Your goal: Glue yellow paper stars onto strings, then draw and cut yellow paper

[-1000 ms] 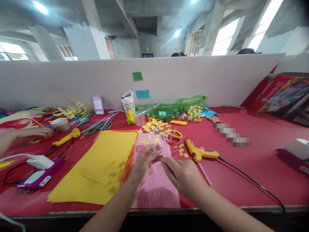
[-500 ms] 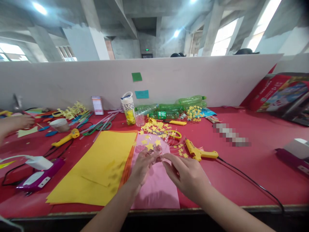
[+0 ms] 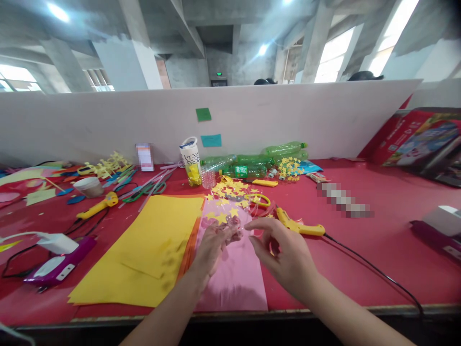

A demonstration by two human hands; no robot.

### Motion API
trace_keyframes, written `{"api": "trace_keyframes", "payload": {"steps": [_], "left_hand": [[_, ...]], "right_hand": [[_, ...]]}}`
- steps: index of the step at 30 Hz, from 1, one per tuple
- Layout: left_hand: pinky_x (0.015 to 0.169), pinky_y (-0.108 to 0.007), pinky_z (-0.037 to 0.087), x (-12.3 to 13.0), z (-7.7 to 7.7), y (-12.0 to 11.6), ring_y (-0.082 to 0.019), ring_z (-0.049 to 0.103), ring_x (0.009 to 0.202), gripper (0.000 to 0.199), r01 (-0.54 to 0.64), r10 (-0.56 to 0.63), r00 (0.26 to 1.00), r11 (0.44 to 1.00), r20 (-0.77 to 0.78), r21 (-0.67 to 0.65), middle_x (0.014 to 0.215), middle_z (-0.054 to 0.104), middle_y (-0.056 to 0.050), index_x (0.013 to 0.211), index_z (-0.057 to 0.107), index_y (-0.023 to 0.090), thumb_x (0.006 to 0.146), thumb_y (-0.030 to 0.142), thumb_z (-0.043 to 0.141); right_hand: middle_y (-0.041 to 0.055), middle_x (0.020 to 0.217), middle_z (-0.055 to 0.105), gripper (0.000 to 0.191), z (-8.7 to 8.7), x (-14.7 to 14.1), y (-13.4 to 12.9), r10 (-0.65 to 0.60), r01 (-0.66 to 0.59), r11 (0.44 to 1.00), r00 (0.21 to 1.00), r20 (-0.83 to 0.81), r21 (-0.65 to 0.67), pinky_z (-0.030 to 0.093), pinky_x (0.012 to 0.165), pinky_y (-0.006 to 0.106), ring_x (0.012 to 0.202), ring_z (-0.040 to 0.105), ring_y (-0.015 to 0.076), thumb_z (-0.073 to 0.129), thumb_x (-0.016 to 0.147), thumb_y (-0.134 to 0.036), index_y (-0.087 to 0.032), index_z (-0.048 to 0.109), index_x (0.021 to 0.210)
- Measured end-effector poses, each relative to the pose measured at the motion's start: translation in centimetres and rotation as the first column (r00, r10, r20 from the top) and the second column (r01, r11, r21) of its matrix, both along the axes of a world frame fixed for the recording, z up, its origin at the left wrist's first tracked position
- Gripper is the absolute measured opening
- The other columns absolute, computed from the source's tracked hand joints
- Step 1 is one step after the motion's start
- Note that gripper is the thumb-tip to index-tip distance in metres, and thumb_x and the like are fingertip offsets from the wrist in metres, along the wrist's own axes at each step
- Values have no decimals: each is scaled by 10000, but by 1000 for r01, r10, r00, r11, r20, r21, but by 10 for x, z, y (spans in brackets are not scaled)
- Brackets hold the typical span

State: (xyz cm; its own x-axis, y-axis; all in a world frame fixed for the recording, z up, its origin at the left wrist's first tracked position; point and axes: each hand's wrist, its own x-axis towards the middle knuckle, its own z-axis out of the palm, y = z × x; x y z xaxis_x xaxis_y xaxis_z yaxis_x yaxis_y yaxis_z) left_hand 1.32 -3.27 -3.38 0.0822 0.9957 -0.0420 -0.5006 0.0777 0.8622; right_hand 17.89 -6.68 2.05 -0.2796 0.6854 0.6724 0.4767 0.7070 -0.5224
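Note:
My left hand (image 3: pixel 213 244) is closed on a clear plastic piece (image 3: pixel 235 228) with yellow stars on it, above the pink sheet (image 3: pixel 234 283). Just right of that piece is my right hand (image 3: pixel 283 247), its thumb and index finger apart and nothing seen between them. Many yellow paper stars (image 3: pixel 232 188) lie behind the hands, around yellow-handled scissors (image 3: pixel 260 199). A yellow glue gun (image 3: pixel 300 228) rests to the right, partly behind my right hand. Yellow sheets (image 3: pixel 144 250) lie on the left.
Green plastic bottles (image 3: pixel 252 166), a patterned cup (image 3: pixel 190 162) and a yellow cutter (image 3: pixel 265 183) stand or lie along the white partition (image 3: pixel 108 115). On the left are another glue gun (image 3: pixel 99 205), a paper cup (image 3: pixel 88 186) and a purple power strip (image 3: pixel 61 264).
My right hand has drawn back to the right from the plastic piece, its fingers parting. My left hand stays nearly still. Another person's hand at the far left has gone out of view.

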Motion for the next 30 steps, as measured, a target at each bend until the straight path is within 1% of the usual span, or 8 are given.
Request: {"api": "trace_keyframes", "payload": {"steps": [4, 9, 14, 18, 22, 24, 27, 30], "left_hand": [[732, -294, 505, 1, 2, -1, -146, 641, 730, 261, 9, -9, 1000, 1000, -15, 11, 849, 690, -45, 905, 704, 145, 669, 230, 777], [727, -295, 510, 0, 1, 0, -154, 643, 736, 262, 6, -6, 1000, 1000, -15, 0, 825, 694, -47, 886, 709, 146, 652, 233, 786], [709, -270, 511, -1, 0, 1, -130, 626, 709, 224, 1, -1, 1000, 1000, -12, 3, 820, 679, -49, 865, 701, 132, 674, 223, 773], [703, -264, 517, -1, 2, 1, -125, 621, 698, 234, 4, -4, 1000, 1000, -24, 8, 795, 664, -45, 883, 701, 124, 681, 223, 769], [712, -268, 521, -2, 4, 1, -130, 631, 707, 264, -24, 23, 999, 1000, -42, -20, 824, 672, -49, 889, 702, 125, 663, 235, 785], [710, -269, 521, -3, 4, 2, -131, 635, 701, 277, -27, 26, 998, 999, -53, -21, 833, 677, -49, 899, 701, 128, 662, 244, 787], [729, -280, 513, -3, 4, 2, -141, 639, 710, 259, -23, 23, 996, 1000, -90, 2, 812, 680, -52, 891, 699, 119, 680, 250, 773], [737, -285, 504, -3, 4, 1, -143, 634, 700, 256, -28, 28, 994, 1000, -108, 2, 782, 675, -49, 879, 699, 112, 675, 247, 774]], "right_hand": [[-7, 810, 679, 122, -3, -3, 1, -4, 3, 1000, 999, -52, -19, 442, 521, 188, 527, 557, 76, 530, 862, -128, -202, 565, 953], [5, 801, 702, 127, -3, -3, 2, -31, 33, 999, 998, -62, 32, 486, 557, 209, 577, 611, 105, 536, 861, -140, -205, 585, 957], [1, 789, 701, 138, -1, -2, 4, 14, -10, 999, 994, -109, 41, 523, 613, 199, 632, 654, 104, 544, 831, -101, -195, 592, 918], [1, 770, 693, 112, 0, -1, 3, 22, -23, 1000, 993, -119, -7, 525, 623, 205, 635, 654, 106, 551, 831, -109, -191, 604, 886], [-18, 682, 658, 97, 2, 1, 2, 22, -27, 998, 995, -94, -60, 494, 569, 199, 595, 626, 103, 550, 852, -135, -195, 609, 804], [-16, 706, 664, 102, 2, 2, 3, 19, -26, 998, 994, -108, -63, 492, 588, 198, 623, 630, 102, 551, 856, -132, -198, 613, 809], [-6, 773, 668, 112, 2, 3, 5, 31, -37, 998, 992, -120, -50, 508, 658, 212, 689, 633, 106, 542, 861, -120, -200, 619, 850], [15, 828, 652, 119, 3, 4, 7, 34, -37, 999, 994, -102, -25, 512, 664, 222, 746, 624, 118, 528, 871, -125, -198, 623, 864]]}}
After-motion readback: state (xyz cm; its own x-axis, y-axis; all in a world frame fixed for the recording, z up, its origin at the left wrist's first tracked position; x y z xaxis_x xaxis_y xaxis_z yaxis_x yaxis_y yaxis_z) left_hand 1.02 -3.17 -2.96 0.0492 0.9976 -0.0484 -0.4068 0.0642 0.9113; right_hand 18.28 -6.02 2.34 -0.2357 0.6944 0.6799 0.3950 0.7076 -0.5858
